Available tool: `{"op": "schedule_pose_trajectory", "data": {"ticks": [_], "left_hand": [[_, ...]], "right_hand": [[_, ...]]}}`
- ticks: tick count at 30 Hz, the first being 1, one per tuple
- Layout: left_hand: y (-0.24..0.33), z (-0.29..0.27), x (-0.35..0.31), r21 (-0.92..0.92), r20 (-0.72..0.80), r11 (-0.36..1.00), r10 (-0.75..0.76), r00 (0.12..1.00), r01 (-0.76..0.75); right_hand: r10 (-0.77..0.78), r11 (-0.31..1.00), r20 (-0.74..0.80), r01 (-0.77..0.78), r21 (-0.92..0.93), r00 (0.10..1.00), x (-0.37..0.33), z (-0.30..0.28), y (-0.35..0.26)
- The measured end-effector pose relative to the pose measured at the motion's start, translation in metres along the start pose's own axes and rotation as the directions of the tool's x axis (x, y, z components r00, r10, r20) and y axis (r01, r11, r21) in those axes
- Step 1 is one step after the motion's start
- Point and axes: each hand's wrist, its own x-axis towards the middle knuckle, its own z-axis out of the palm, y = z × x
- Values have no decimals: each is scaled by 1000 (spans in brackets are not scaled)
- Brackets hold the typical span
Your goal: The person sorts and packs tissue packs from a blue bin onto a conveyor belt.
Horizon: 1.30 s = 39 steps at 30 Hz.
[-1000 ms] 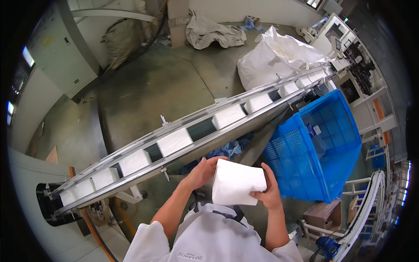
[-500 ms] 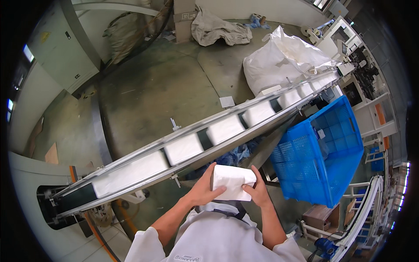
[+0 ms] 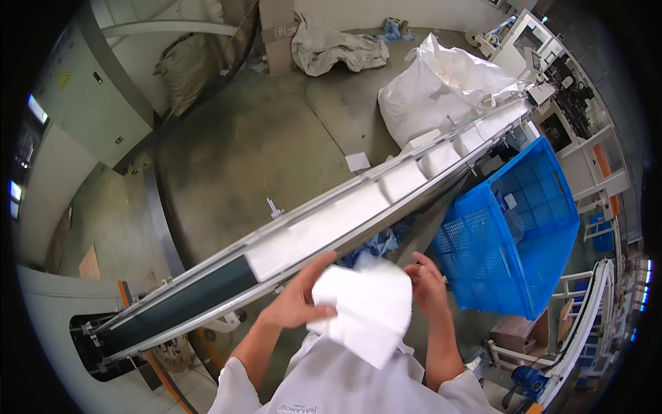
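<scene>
My left hand (image 3: 301, 298) grips the left side of a white tissue stack (image 3: 365, 303) in front of my body, thumb on top and fingers underneath. The stack is tilted and fanned out, its lower corner hanging toward my shirt; its upper edge is blurred. At its right edge my right hand (image 3: 430, 286) has its fingers apart and partly bent, with nothing seen in them. Beyond both hands a conveyor (image 3: 183, 307) slants from lower left to upper right. White tissue stacks (image 3: 310, 234) lie in a row along its dark green belt.
On my right stands a blue plastic crate (image 3: 476, 259) with clear wrapping inside. A large white sack (image 3: 414, 96) sits behind the conveyor's far end, near a machine (image 3: 569, 90). A grey cabinet (image 3: 89, 103) is at far left. Blue plastic film (image 3: 376, 245) lies beneath the conveyor.
My right hand has let go of the tissue stack and moved right. The stack has tilted and spread in my left hand. The stacks on the belt have moved up and right, baring its lower-left end.
</scene>
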Motion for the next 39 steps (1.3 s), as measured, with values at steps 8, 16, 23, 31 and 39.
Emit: {"op": "schedule_pose_trajectory", "data": {"ticks": [8, 16, 23, 31, 39], "left_hand": [[-36, -56, -25, -190, -471, 974, -201, 859, 123], [-76, -170, -33, -377, -541, 877, -469, 698, 298], [-97, -171, -8, -330, -440, 776, -631, 639, 538], [-45, -17, 74, 531, -708, 753, 141, 692, 390], [-85, 266, 291, 840, -453, 367, 70, 889, 399]], "right_hand": [[223, 955, 284, -268, 130, 933, 39, 110, 20], [112, 993, 389, -91, -73, 914, 83, 131, -25], [90, 937, 381, 51, -345, 920, 44, -8, -101], [-405, 543, -119, 134, -829, 907, 82, -325, -284], [-199, 306, -699, -634, -710, 687, 236, -711, -147]]}}
